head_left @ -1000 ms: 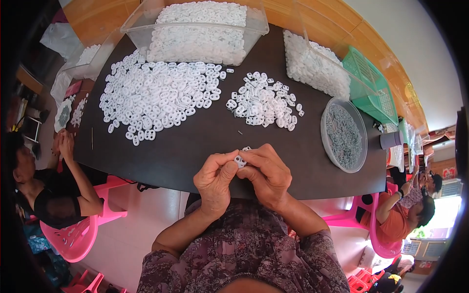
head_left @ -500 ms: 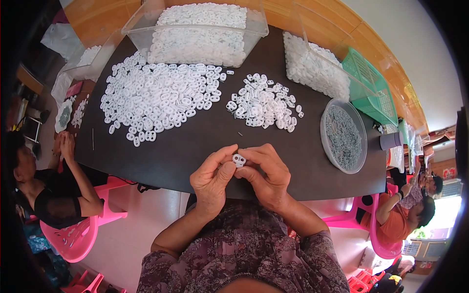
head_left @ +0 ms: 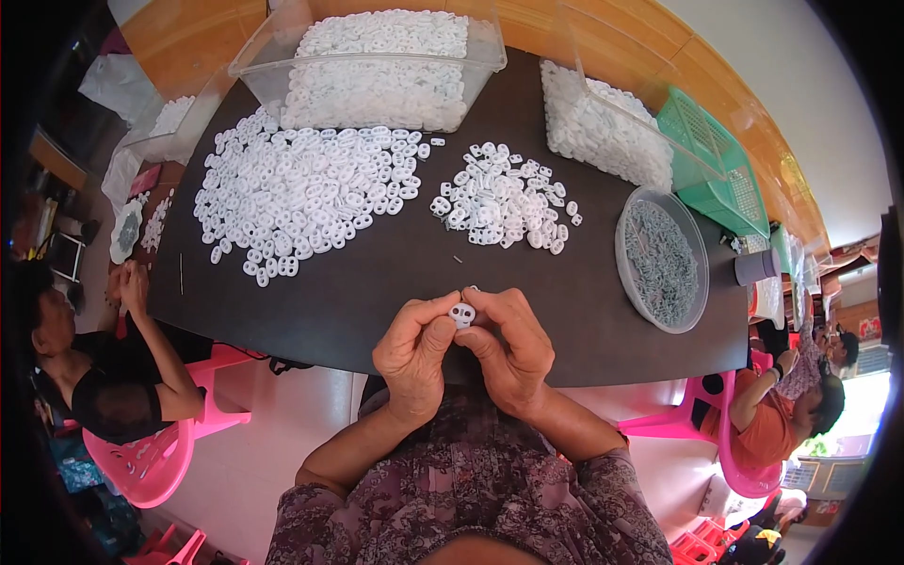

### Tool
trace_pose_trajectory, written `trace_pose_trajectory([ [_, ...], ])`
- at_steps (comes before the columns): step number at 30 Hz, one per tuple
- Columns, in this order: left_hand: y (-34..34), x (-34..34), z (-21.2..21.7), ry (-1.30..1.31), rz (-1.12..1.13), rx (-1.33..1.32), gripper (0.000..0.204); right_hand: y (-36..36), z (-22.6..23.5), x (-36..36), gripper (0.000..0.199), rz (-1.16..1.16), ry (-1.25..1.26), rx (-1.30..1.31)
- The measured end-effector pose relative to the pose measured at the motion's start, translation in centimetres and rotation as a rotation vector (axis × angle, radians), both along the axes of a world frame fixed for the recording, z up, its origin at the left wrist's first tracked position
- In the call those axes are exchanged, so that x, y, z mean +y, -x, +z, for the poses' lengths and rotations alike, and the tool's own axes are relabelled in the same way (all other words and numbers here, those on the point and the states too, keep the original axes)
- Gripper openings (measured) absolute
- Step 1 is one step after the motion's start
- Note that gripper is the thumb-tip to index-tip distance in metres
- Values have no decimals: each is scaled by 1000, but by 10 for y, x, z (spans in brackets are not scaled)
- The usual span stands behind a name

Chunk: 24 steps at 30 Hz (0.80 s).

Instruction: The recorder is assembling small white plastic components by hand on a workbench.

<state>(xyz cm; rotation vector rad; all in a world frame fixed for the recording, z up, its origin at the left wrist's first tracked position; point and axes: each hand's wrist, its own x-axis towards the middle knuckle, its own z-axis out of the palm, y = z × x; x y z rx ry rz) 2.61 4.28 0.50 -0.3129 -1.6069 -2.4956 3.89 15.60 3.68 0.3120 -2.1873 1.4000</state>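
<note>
At the near side of the dark table (head_left: 339, 292), grasping a white two-holed piece (head_left: 461, 315) in the pinch of left hand (head_left: 414, 356) and right hand (head_left: 515, 353) (a close, two-sided hold), well apart from larger white pile (head_left: 311, 193) and smaller white pile (head_left: 507, 198).

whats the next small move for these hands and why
Probably a gentle squeeze on the small white piece: the left hand and right hand hold it from opposite sides, so pressure from both should keep it steady.
</note>
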Motion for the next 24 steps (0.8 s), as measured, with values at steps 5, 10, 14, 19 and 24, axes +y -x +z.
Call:
trace_pose_trajectory([
  [5, -1, 2, 2, 40, 8, 16, 21, 2, -5, 5, 30, 22, -32, 81],
  [10, -1, 4, 2, 103, 56, 48, 20, 1, -6, 2, 30, 18, -21, 110],
  [14, -4, 5, 1, 92, 58, 34, 20, 0, -6, 2, 32, 22, -12, 98],
  [19, -6, 3, -1, 106, 59, 34, 21, 0, -7, 3, 33, 43, -5, 81],
  [24, -8, 2, 1, 89, 55, 16, 21, 2, -8, 3, 34, 48, -28, 121],
])
